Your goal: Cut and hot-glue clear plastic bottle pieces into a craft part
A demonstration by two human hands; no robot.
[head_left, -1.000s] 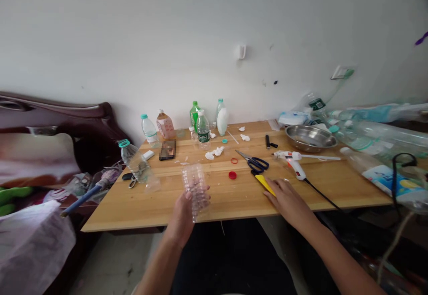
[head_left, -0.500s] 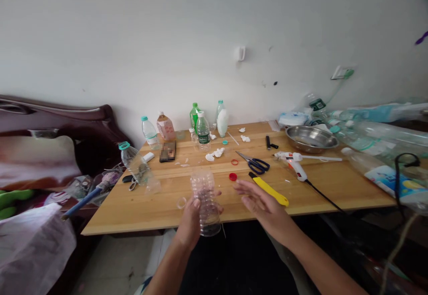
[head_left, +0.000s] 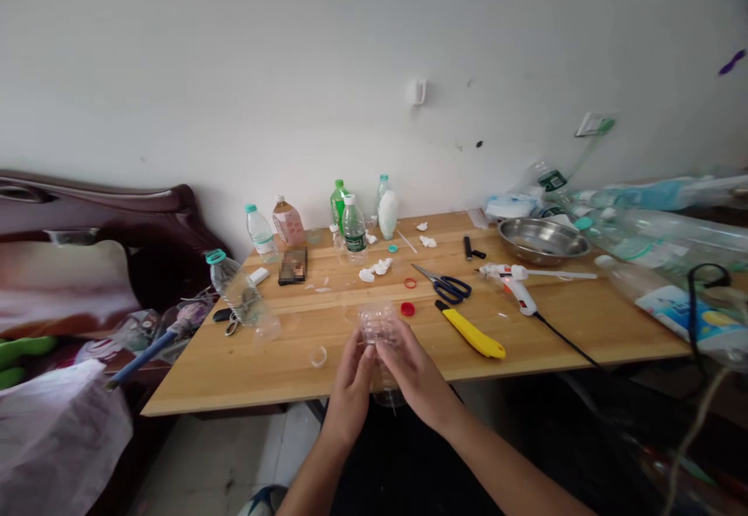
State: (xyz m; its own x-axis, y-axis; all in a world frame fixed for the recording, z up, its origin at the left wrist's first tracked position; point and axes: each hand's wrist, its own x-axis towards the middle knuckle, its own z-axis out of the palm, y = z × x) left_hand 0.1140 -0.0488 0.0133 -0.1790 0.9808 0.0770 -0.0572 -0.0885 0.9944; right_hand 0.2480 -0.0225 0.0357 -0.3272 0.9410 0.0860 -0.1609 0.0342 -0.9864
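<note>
A clear ribbed plastic bottle piece (head_left: 379, 323) is held between both hands at the table's front edge. My left hand (head_left: 352, 379) is closed around its left side, and my right hand (head_left: 412, 368) wraps its right side. The thumbs sit close together over the near face, so much of the plastic is hidden. Just beyond the right fingers lies a red cap (head_left: 407, 309), with a red ring (head_left: 410, 284) behind it. A small clear ring (head_left: 318, 356) rests left of my left hand. On the right lie a yellow utility knife (head_left: 472, 333) and blue-handled scissors (head_left: 449, 288).
Several bottles stand at the back, among them a labelled water bottle (head_left: 354, 235). A cut bottle (head_left: 237, 290) leans at the left edge. A hot glue gun (head_left: 517, 290) with its cable and a steel bowl (head_left: 543, 240) are on the right. White scraps (head_left: 375, 270) lie mid-table.
My right hand has come in from the right and closed on the bottle piece. The piece has shifted slightly right and tilted, with my left hand still on it.
</note>
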